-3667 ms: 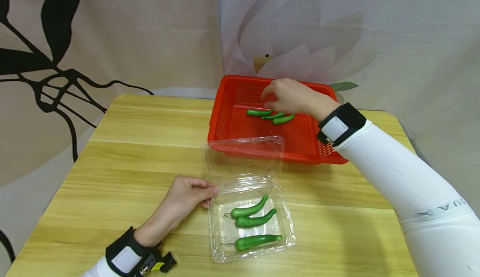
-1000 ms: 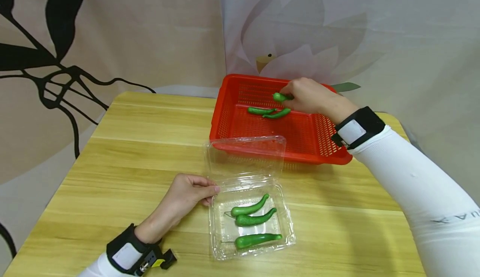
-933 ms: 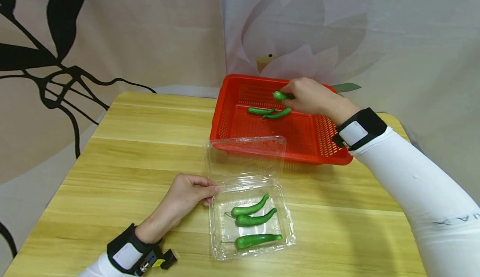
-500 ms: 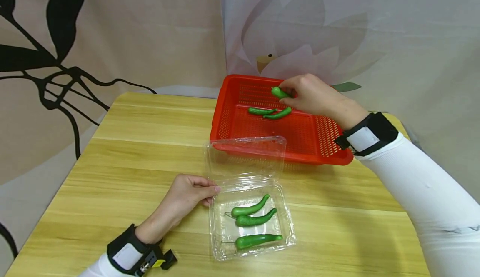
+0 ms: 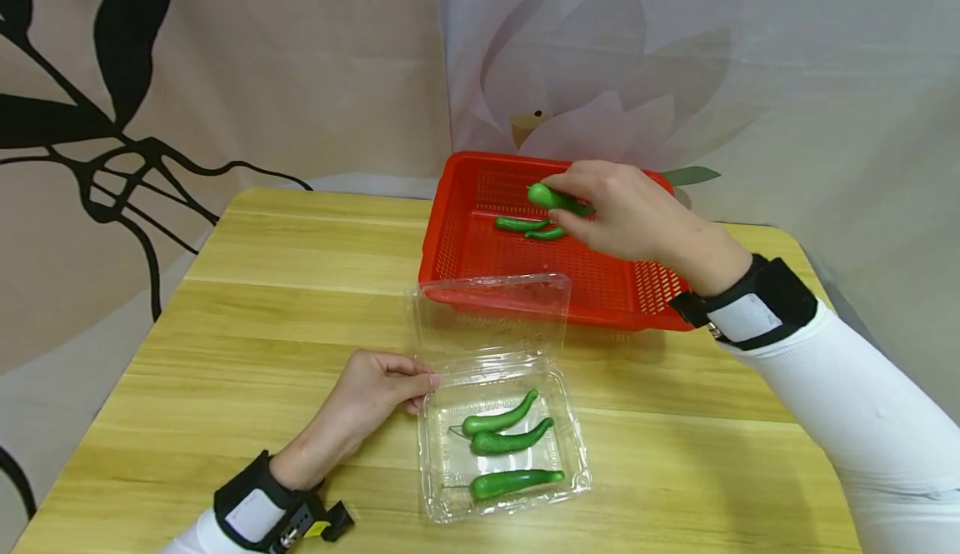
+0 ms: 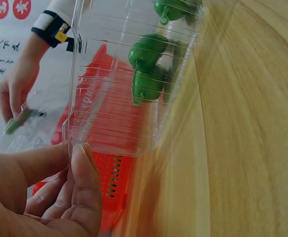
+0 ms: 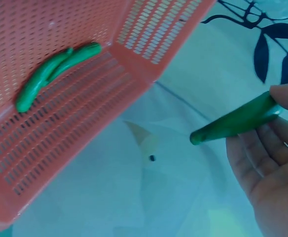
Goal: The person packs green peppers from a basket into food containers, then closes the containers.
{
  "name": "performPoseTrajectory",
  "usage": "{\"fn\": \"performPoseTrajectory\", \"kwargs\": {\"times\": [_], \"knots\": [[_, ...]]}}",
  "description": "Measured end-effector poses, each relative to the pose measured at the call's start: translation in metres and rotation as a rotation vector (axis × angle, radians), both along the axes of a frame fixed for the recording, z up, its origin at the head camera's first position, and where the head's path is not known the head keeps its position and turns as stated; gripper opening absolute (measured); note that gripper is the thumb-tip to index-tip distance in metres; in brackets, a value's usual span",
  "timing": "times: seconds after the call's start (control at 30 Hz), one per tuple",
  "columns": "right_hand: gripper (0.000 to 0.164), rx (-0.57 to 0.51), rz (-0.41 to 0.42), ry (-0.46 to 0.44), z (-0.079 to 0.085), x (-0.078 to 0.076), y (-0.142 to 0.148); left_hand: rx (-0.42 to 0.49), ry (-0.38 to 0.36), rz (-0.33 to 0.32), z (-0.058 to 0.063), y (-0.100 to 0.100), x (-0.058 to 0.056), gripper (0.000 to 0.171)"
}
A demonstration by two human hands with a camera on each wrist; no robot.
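Note:
My right hand (image 5: pixel 626 212) pinches a green chili pepper (image 5: pixel 551 197) between thumb and fingers, held over the red basket (image 5: pixel 600 308). In the right wrist view the held chili (image 7: pixel 237 121) points away from the fingertips. Two more chilies (image 7: pixel 55 69) lie touching each other on the basket's floor. My left hand (image 5: pixel 382 391) pinches the left rim of a clear plastic clamshell box (image 5: pixel 432 454), near its hinge. Inside the box lie three chilies, two close together (image 5: pixel 510 437) and one nearer the front (image 5: pixel 517 482). The left wrist view shows thumb and finger on the rim.
The box's raised clear lid (image 5: pixel 487 325) leans over the basket's front edge. All of it stands on a wooden table (image 5: pixel 285 304). Behind the table hangs a printed cloth (image 5: pixel 337 62). Each wrist wears a black strap (image 5: pixel 772 304).
Over these frames my right hand has picked one chili out of the three in the basket and raised it. Just now it has come slightly nearer and left. The left hand stays put.

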State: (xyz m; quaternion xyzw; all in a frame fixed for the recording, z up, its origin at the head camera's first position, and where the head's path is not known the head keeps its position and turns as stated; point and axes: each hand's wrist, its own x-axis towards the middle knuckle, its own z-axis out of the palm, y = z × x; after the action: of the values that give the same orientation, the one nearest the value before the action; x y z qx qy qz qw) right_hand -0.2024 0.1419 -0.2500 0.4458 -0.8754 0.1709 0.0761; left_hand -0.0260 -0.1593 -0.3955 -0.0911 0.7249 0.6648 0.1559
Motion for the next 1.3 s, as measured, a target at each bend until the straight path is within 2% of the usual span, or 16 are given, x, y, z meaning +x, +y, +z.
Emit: {"fn": "performPoseTrajectory", "kwargs": {"times": [0.2,0.57,0.77,0.97,1.13,1.3], "knots": [[0.029,-0.083,0.123,0.108,0.003,0.017,0.001,-0.017,0.004,-0.001,-0.001,0.000,0.000,0.018],[0.038,-0.176,0.305,0.186,0.004,0.050,-0.004,-0.030,-0.015,0.008,0.000,0.000,0.002,0.018],[0.035,-0.221,0.389,0.155,0.002,0.071,-0.011,-0.016,-0.019,0.004,0.000,0.001,0.001,0.017],[0.033,-0.205,0.440,0.118,-0.004,0.090,-0.017,-0.012,-0.014,-0.002,-0.001,0.000,0.001,0.016],[0.032,-0.197,0.483,0.108,-0.013,0.103,-0.023,-0.012,-0.012,0.003,0.000,0.001,0.001,0.015],[0.035,-0.156,0.476,0.101,-0.028,0.113,-0.026,-0.013,-0.010,0.003,0.001,0.002,0.001,0.016]]}}
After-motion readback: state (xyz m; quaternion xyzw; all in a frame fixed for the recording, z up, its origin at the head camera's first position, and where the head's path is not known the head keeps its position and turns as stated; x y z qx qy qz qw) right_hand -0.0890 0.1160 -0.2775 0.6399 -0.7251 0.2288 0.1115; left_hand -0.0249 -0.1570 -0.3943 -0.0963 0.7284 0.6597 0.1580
